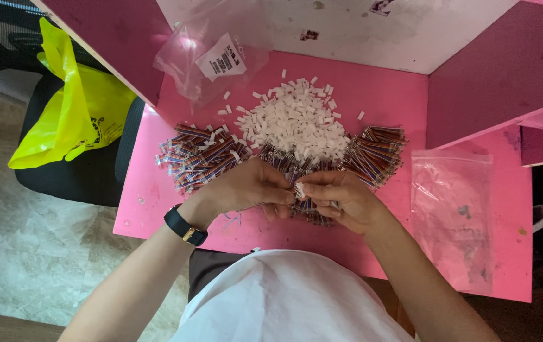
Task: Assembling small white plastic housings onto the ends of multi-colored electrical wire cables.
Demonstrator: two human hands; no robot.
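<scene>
My left hand (pixel 250 188) and my right hand (pixel 341 197) meet over the pink table (pixel 385 95), fingertips pinched together on a small white plastic connector (pixel 298 189) with multicoloured wires. A black watch sits on my left wrist (pixel 185 225). Just beyond the hands lies a heap of white connector housings (pixel 296 123). Bundles of striped wire leads lie to the left (pixel 198 155) and to the right (pixel 376 152), with more under my hands.
A clear plastic bag with a label (pixel 211 60) lies at the back left. Another clear bag (pixel 452 215) lies flat at the right. Pink partition walls (pixel 493 69) enclose the table. A yellow bag (pixel 72 107) rests on a black chair at the left.
</scene>
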